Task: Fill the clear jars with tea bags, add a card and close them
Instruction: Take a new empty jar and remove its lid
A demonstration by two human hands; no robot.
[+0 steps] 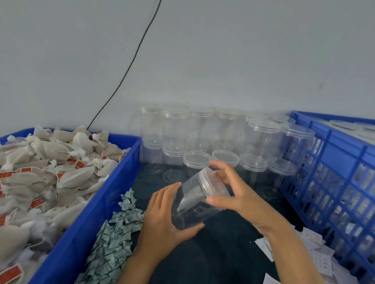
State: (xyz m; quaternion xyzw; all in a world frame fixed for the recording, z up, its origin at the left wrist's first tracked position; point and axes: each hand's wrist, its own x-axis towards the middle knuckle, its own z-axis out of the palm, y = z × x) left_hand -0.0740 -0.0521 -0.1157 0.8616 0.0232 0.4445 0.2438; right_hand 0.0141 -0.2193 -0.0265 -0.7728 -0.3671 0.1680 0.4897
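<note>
1. We cradle the empty clear plastic jar (196,202), tilted, in our left hand (164,220), fingers curled round its base.
2. Our right hand (234,190) spreads its fingers (219,164) wide around the clear screw lid (210,181); it probably needs unscrewing.
3. Tea bags (33,174) wait left of our fingers.

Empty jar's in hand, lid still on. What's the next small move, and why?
Probably twist the lid off. The left hand grips the tilted clear jar near its base, and the right hand has its fingers spread around the lid. The jar looks empty, so it must be opened before tea bags go in.
</note>
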